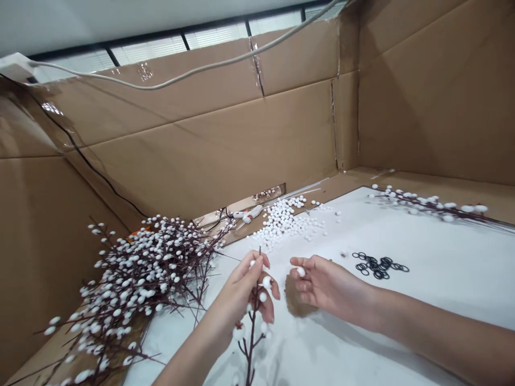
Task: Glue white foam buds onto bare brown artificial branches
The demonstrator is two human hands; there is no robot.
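My left hand [251, 287] pinches a dark brown artificial berry branch [252, 338] near its upper end. White berries sit along this branch, and its lower part runs down past the bottom of the view. To the right, slightly apart from it, my right hand [322, 284] has its fingers curled around a single white berry [300, 272]. Beyond both hands lies a loose pile of white berries [281, 220]. A white glue gun [251, 213] rests beside that pile.
Bundled berry branches [148, 273] heap up at the left. Black rings [378, 265] lie on the white sheet [434, 300] at right, with more finished-looking branches [434, 203] behind. Cardboard walls [209, 145] enclose the table; a grey cable [161, 86] hangs across them.
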